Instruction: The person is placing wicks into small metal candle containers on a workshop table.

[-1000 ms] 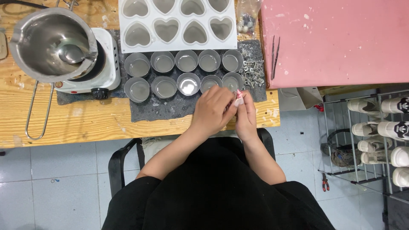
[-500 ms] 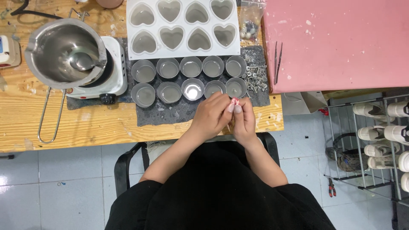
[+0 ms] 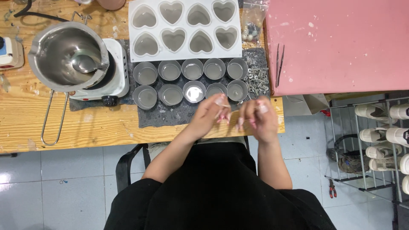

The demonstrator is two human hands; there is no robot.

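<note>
Ten round tin cups (image 3: 192, 81) in two rows on a rough grey felt mat (image 3: 164, 114), pale wax set smooth inside most, one glinting bare; white heart-shaped mould (image 3: 185, 27) just above, glossy and rounded; dented steel pouring pot (image 3: 68, 57) on a small white hotplate (image 3: 111, 74) to the left; heap of small metal wick tabs (image 3: 255, 81) beside the cups; pink board (image 3: 336, 42) at right, cut off by the frame; left hand (image 3: 211, 116) pinching something thin and pale, too blurred to name; right hand (image 3: 257, 117) half curled, grip unclear; both at the table's near edge (image 3: 85, 142), slightly apart; bare wood free to the left.
</note>
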